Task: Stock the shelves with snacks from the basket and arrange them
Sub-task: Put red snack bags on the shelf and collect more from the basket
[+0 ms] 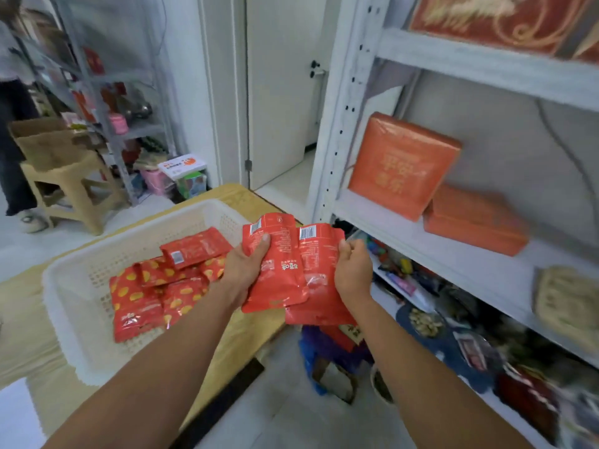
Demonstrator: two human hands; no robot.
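I hold two red snack packets in front of me, backs up with barcodes showing. My left hand (247, 265) grips the left packet (278, 270), thumb on top. My right hand (353, 268) grips the right packet (316, 286), which lies partly under the left one. Both packets hover between the white plastic basket (74, 286) on the left and the white metal shelf (453, 251) on the right. In the basket lie several more red snack packets (155, 293), some with yellow spots.
Two orange boxes (405, 163) stand on the middle shelf, one leaning, one flat. Lower shelves hold mixed goods. The basket sits on a yellow surface (236, 335). A blue bag (327, 361) lies on the floor below. A person and a tan stool (68, 186) are at far left.
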